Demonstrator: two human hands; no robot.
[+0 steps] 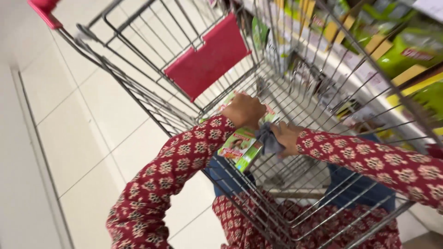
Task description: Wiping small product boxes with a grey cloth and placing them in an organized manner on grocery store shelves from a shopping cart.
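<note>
Both arms reach down into a wire shopping cart (323, 87), sleeves in a red flowered print. The left hand (243, 110) is clamped over the top of a flat green box (240, 146), knuckles up, fingers curled down round its upper edge, so the box hangs tilted beneath the hand, inside the cart and against its near wall. The right hand (287, 137) sits just beside the box on its right, closed on a bunched grey cloth (267, 138) that presses against the box's edge. Apart from the box and cloth, I cannot make out anything lying in the basket; its floor is mostly blurred wire. A red plastic flap (207, 55) stands folded at the far end of the cart, and a red handle end (44, 10) pokes up in the top left corner. Under the cart lies a floor of pale square tiles (78, 124). Along the right runs a store shelf (369, 46) stocked with green and yellow packets, too smeared to tell apart.
</note>
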